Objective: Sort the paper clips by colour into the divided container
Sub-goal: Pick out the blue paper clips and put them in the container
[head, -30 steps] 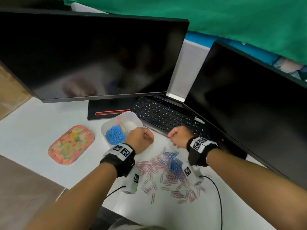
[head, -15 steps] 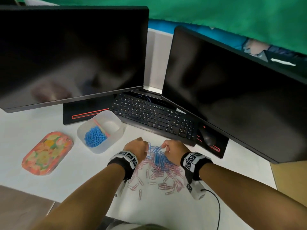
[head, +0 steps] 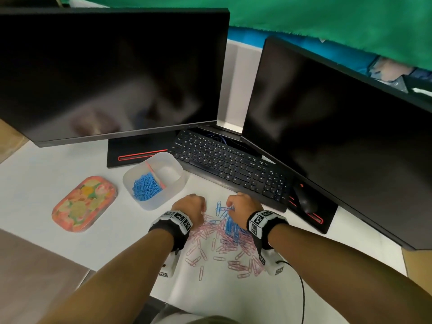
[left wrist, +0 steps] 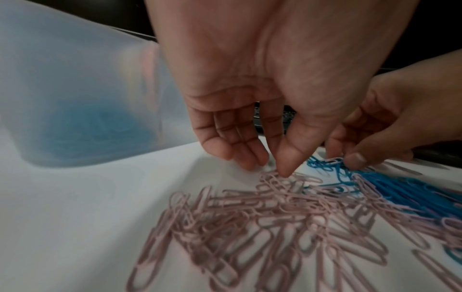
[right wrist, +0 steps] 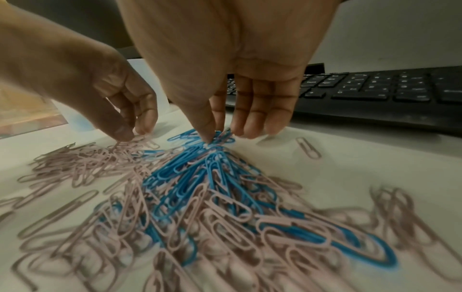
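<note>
A mixed heap of paper clips (head: 224, 239) was spread on the white worktop (head: 46, 174), in front of the black keyboard (head: 231, 169). Pink clips (left wrist: 250, 213) lay mostly on the left and near side; blue clips (right wrist: 200, 177) were bunched toward the middle and far side.

The left hand (head: 189, 208) was lowered over the far left edge of the heap, thumb and fingertips drawn together on pink clips; a pinch was indicated, though the clip actually held could not be made out. The right hand (head: 240, 209) was set at the far end of the blue bunch, thumb and forefinger pinched on a cluster of blue clips, the other fingers hanging nearly straight beside them.

The translucent divided container (head: 173, 190) stood left of the hands, just beside the keyboard's near left corner. Blue clips were piled in its left compartment; the right compartment appeared empty. A floral oval lid or tin (head: 84, 204) lay further left. Two dark monitors (head: 112, 73) stood behind.
</note>
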The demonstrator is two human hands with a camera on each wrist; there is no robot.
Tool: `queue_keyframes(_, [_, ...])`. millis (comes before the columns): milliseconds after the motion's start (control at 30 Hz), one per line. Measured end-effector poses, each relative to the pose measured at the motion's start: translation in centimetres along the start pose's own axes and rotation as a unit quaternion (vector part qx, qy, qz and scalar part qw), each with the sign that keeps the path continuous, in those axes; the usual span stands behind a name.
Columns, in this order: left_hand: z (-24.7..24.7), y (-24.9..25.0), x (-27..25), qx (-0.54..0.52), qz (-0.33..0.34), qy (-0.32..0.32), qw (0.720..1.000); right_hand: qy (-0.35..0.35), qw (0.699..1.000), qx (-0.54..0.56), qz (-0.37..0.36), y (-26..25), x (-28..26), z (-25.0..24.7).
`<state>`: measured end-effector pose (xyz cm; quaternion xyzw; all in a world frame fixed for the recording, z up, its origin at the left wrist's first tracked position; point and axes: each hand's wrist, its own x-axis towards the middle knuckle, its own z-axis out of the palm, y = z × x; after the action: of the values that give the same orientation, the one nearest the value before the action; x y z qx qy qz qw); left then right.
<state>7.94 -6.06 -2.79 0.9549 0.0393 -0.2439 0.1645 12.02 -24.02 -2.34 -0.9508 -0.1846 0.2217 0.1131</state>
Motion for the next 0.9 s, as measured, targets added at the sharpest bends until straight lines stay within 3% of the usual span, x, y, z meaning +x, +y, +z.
queue_keyframes(400, [0.8,2.7,2.0,-0.055,-0.024,0.063,0.996,-0.026,0.997,0.015,-0.068,1.1,-1.5,-0.4])
queue_keyframes(900, [0.6,3.4,2.6,-0.005,-0.046,0.013,0.999,-0.028,0.987,0.158,0.004,4.1,-3.8,-1.0])
